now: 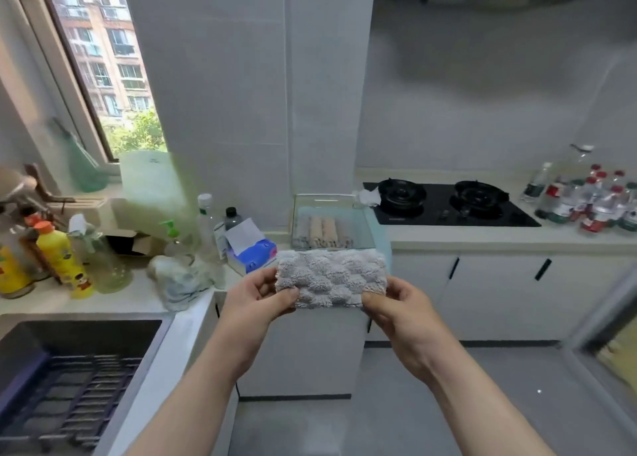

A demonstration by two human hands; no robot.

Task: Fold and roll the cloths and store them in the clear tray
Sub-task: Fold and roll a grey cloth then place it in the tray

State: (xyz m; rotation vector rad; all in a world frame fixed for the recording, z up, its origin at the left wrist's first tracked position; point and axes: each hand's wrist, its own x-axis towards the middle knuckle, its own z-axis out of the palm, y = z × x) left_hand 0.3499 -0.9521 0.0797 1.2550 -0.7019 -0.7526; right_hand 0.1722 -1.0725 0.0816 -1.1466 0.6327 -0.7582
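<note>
Cloth: a grey cloth (331,278) with a thick, tufted pile, folded into a wide band.
Where it is: in the air, stretched between the two hands and touching no surface; it hangs just on the near side of the tabletop (448,236) edge.
Left hand (256,298): thumb on top and fingers (286,295) curled beneath, pinching the band's left end.
Right hand (401,305): the same grip on the right end, thumb over and fingers (374,298) under.
Weight: light, by my reckoning; two fingertip pinches carry it with no sag in the middle.
Stiffness: soft and limp. It keeps its flat shape only because the fingers pull it taut.
Surface: fluffy and grippy, unlikely to slip, and not fragile.
Where to take hold: at the short ends, as now. For rolling, I would start at one end and let the thumbs tuck the edge inward.
Risk: the folded layers may slide apart if one pinch loosens, since the lower edge shows separate layers.
Clear tray (362,224): just beyond the fingers on the tabletop, with rolled cloths (322,231) lying side by side in its left part and free room to the right of them.
Beside the left fingers: a blue tissue box (253,252), near but apart.
</note>
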